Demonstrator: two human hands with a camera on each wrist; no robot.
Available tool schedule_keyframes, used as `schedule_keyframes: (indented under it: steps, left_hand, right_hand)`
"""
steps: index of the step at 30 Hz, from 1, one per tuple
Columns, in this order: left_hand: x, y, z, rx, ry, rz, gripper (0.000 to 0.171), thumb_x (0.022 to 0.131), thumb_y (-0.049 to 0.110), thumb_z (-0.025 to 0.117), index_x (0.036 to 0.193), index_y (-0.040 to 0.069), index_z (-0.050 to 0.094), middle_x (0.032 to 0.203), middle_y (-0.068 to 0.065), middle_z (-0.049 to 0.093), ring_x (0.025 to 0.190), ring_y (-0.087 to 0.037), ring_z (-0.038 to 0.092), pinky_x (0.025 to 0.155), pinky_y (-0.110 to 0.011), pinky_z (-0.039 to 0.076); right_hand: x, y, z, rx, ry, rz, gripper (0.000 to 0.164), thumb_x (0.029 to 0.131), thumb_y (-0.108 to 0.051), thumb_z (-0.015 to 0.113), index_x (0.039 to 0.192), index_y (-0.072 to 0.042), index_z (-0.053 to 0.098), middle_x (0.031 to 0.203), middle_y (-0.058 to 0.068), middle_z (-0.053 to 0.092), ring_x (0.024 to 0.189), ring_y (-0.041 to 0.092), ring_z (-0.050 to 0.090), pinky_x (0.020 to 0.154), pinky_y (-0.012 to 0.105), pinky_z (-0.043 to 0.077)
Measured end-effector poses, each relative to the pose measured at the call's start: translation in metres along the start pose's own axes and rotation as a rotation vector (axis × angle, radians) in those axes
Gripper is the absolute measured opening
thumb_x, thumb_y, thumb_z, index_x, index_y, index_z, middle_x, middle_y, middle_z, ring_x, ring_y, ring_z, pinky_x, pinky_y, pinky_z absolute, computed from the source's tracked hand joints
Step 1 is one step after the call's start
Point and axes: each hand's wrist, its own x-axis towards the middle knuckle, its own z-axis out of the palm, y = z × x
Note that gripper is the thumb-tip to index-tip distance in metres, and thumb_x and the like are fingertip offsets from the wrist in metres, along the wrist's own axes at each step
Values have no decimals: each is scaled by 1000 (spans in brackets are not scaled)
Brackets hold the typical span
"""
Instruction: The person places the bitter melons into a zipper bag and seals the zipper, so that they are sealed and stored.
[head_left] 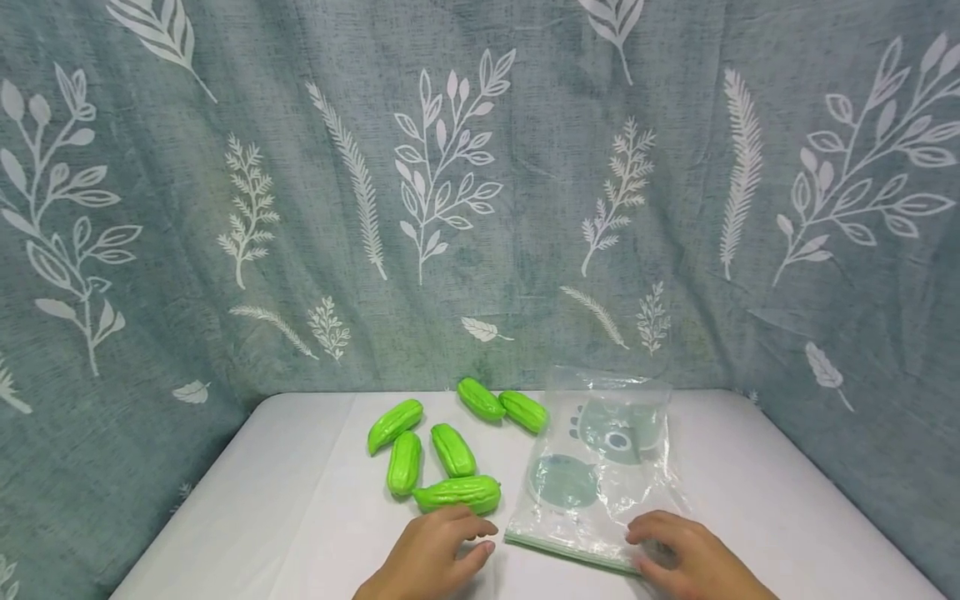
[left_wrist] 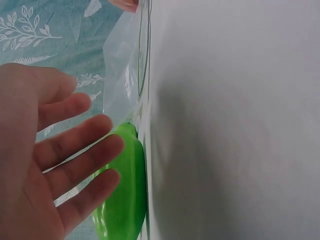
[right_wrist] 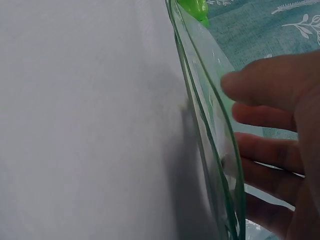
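- Green, the nearest bitter melon lies just beyond our left hand — the nearer one — its long axis crosswise.
- We hold nothing there; fingers loosely apart.
- Our right hand, likewise loose, is at the clear zip bag's near edge.

your head camera looks forward and down over the worktop from six o'clock, the widest and farthest view, facing the curtain at twelve. your left wrist camera sits close by your left fingers, rolled sideways, worktop at three o'clock; your right one, equally near your right fingers, has it at nine. both wrist views share the bag.
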Motion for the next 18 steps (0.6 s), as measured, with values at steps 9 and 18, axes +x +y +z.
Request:
schedule_keyframes:
  steps: [9,18]
  left_hand:
    - [6,2,3,-3,-24,33,17,96,30,65,104,21,78,91,15,67,83,6,59,69,-16,48]
    - [18,15,15,-34,-86,72,19,96,32,63,105,23,78,92,18,66,82,7,57,69,-11,44]
  right_hand:
    - [-1,2,1,-7,-78,13,16,85,-38,79,97,-32,71,117,-5,66,107,17,63,84,34,55]
    - [-1,5,0,7,-92,-11,14,86,-34,78,96,-30,71,116,-4,66,106,15,63,84,33,55]
